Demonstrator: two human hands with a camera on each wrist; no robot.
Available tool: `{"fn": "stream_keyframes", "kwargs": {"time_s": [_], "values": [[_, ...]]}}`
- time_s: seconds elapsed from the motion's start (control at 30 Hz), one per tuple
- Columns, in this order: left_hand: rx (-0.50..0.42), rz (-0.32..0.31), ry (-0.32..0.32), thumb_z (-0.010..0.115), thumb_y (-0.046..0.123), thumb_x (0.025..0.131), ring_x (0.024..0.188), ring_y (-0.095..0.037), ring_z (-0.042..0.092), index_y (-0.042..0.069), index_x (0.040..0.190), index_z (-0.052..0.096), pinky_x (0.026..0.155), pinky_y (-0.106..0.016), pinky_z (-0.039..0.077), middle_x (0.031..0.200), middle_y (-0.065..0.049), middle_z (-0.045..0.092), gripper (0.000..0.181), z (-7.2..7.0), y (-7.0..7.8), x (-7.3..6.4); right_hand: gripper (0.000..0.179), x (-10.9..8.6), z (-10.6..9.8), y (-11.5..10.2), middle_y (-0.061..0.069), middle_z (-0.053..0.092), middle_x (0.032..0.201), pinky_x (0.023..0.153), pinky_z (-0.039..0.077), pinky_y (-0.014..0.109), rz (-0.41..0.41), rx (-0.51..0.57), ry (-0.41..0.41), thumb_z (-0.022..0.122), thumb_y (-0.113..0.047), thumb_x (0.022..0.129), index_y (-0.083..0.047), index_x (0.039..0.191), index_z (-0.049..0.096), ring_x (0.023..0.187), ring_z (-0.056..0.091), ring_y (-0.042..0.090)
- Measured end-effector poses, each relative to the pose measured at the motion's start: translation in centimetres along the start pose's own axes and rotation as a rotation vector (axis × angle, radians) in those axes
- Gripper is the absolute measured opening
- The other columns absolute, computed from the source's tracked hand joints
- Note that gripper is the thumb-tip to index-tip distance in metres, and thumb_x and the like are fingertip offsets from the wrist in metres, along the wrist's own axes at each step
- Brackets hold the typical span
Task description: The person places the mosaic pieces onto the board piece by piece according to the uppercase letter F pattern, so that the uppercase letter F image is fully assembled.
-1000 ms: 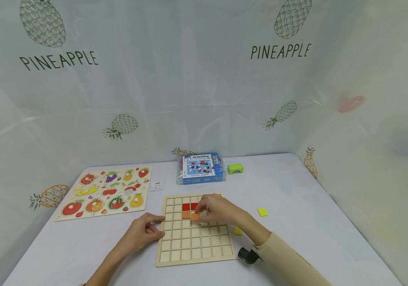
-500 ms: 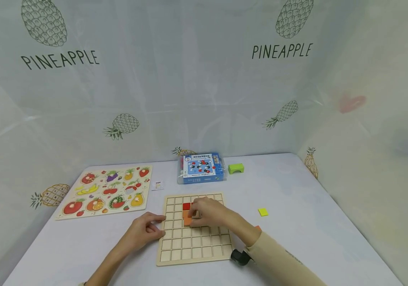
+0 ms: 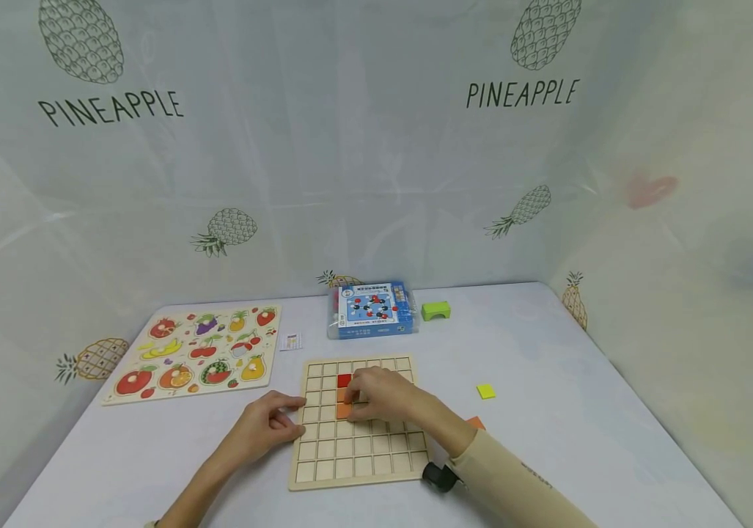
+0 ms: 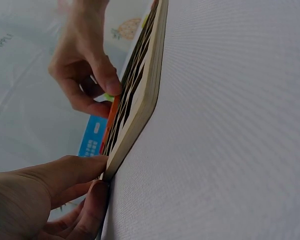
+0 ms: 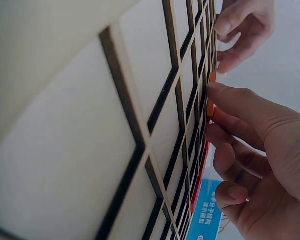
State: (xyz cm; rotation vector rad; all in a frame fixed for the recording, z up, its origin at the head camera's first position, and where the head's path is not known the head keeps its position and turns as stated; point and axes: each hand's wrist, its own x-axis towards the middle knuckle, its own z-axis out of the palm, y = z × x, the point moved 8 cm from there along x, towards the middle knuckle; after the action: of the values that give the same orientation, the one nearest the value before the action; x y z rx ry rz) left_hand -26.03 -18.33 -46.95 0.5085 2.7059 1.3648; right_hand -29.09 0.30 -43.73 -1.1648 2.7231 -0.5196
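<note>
A wooden grid board [image 3: 335, 469] lies before me. My left hand [image 3: 264, 427] holds its left edge with the thumb and fingers. My right hand [image 3: 381, 396] reaches over the board and pinches an orange square tile [image 3: 343, 411] at a cell. In the right wrist view, thumb and finger sit at opposite ends of that orange tile [image 5: 212, 102]. Just beyond it is a second orange tile [image 3: 342, 396], then a red tile [image 3: 344, 380]. The right hand hides the cells to the right of these tiles.
Right of the board lie a yellow tile [image 3: 485, 391] and an orange tile [image 3: 476, 423], partly behind the sleeve. A blue molecule-model box [image 3: 376, 312] and a green arch block [image 3: 436, 311] stand behind. A fruit puzzle board [image 3: 185, 367] lies left, beside a small card [image 3: 291, 342].
My right hand has moved left and slightly nearer with the orange tile, bringing it to the cell below the other orange one. My left hand keeps its place at the board's edge.
</note>
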Motion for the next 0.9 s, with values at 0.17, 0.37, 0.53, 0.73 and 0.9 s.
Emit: {"fn": "stream_keyframes", "kwargs": {"time_s": [0.17,0.37,0.53,0.73,0.9], "values": [[0.009,-0.012,0.001,0.082,0.023,0.079,0.07,-0.002,0.061,0.006,0.119,0.068,0.063,-0.017,0.05,0.102,-0.008,0.063,0.046,0.0,-0.1,0.0,0.019,-0.1,0.0,0.0,-0.01,0.068,0.095,0.074,0.048,0.017,0.007,0.005,0.012,0.078,-0.036,0.083,-0.021,0.096,0.074,0.082,0.056,0.002],[0.006,-0.018,0.001,0.082,0.022,0.079,0.071,-0.002,0.061,0.006,0.119,0.068,0.063,-0.017,0.051,0.103,-0.009,0.063,0.046,0.1,-0.2,0.0,0.022,-0.2,0.0,0.2,-0.01,0.068,0.096,0.073,0.048,0.018,0.032,0.02,0.015,0.079,-0.038,0.082,-0.022,0.097,0.074,0.083,0.056,0.003],[0.002,-0.017,-0.005,0.082,0.022,0.079,0.071,-0.002,0.061,0.005,0.12,0.068,0.063,-0.017,0.051,0.103,-0.01,0.063,0.046,0.1,-0.1,0.0,0.022,-0.6,-0.6,0.7,-0.009,0.067,0.095,0.074,0.048,0.019,0.054,0.035,0.019,0.078,-0.035,0.083,-0.022,0.101,0.074,0.085,0.056,0.004],[0.005,-0.016,-0.01,0.081,0.02,0.08,0.071,-0.002,0.062,0.003,0.121,0.067,0.063,-0.018,0.052,0.104,-0.011,0.063,0.046,0.0,0.0,0.1,0.024,-2.0,-2.4,1.6,-0.006,0.069,0.096,0.074,0.046,0.02,0.047,0.103,0.038,0.077,-0.029,0.085,-0.018,0.105,0.074,0.083,0.059,0.01],[0.024,-0.029,-0.013,0.08,0.018,0.081,0.071,-0.002,0.063,0.004,0.121,0.067,0.063,-0.019,0.053,0.104,-0.011,0.063,0.045,0.1,-0.2,0.1,0.024,-4.1,-3.8,3.5,-0.009,0.069,0.093,0.069,0.045,0.021,0.07,0.157,0.044,0.075,-0.028,0.087,-0.015,0.107,0.073,0.069,0.055,0.006]]}}
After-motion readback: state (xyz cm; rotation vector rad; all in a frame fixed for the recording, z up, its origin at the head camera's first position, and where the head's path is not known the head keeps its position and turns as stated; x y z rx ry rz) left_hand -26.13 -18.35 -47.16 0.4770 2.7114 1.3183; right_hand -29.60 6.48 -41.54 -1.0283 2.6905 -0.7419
